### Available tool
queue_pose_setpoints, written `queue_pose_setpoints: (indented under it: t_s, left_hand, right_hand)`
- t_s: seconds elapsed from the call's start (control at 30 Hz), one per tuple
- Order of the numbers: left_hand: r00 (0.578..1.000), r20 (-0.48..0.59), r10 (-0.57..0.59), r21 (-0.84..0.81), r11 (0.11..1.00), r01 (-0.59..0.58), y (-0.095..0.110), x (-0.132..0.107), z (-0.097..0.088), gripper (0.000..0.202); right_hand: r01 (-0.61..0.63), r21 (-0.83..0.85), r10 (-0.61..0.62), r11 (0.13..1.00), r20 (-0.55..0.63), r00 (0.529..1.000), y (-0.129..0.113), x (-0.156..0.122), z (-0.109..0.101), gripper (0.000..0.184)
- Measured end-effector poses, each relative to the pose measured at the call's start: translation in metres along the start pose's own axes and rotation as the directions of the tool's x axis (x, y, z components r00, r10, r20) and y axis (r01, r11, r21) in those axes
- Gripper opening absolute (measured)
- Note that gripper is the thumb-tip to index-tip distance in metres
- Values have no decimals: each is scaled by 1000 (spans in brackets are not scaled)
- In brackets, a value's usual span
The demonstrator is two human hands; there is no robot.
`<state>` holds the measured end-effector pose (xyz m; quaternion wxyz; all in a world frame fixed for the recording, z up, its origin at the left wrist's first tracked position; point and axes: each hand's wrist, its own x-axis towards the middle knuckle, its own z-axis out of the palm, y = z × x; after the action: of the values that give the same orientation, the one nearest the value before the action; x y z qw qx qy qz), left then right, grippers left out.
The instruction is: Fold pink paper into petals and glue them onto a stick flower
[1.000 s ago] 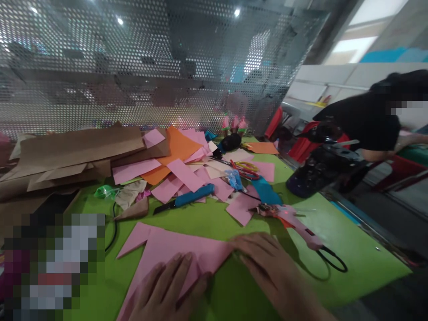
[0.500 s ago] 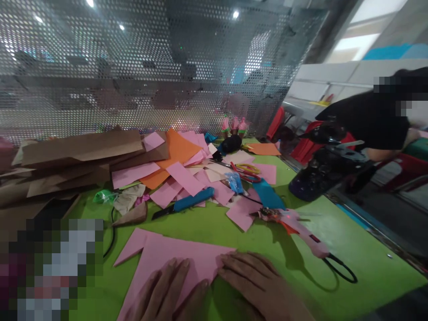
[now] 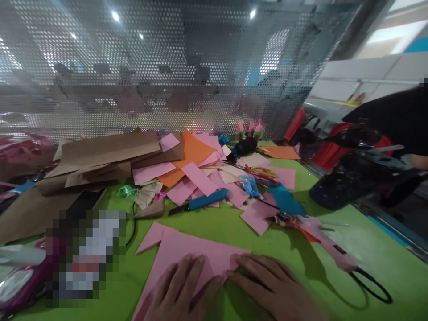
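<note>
A large sheet of pink paper (image 3: 170,252) lies on the green tabletop (image 3: 110,285) in front of me, with a pointed pink piece (image 3: 152,237) at its upper left corner. My left hand (image 3: 182,287) rests flat on the sheet, fingers stretched and slightly apart. On the sheet's right corner lie the extended fingertips of my right hand (image 3: 270,283), and its thumb comes close to my left thumb. Beyond the sheet is a blue box cutter (image 3: 203,200). To the right, a pink glue gun (image 3: 324,240) lies with its cord looped.
Brown paper (image 3: 110,149) is stacked at the back left, beside pink and orange scraps (image 3: 192,151). Scissors (image 3: 264,174) lie among the scraps. A dark, shiny object (image 3: 344,174) stands at the right edge. Behind rises a perforated metal panel (image 3: 187,53). A person in black (image 3: 394,111) is at far right.
The view has swung left, so everything appears shifted right and a purple device shows at lower left. Both hands stay on the pink paper in nearly the same pose.
</note>
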<state>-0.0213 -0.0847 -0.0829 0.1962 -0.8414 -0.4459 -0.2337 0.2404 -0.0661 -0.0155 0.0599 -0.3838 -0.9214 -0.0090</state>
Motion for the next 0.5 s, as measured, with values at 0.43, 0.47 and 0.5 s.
queue_pose_setpoints:
  t_s: [0.43, 0.47, 0.5]
  left_hand:
    - [981, 74, 181, 86, 979, -187, -30, -23, -40, 43]
    - [985, 68, 158, 74, 984, -163, -29, -26, -41, 41]
    - [989, 57, 135, 54, 989, -138, -27, -30, -42, 40]
  right_hand:
    - [4, -21, -6, 1000, -94, 996, -2, 0, 2, 61]
    - [-5, -22, 2, 1000, -93, 996, -2, 0, 1, 60]
    - [-19, -24, 17, 1000, -89, 996, -3, 0, 0, 60]
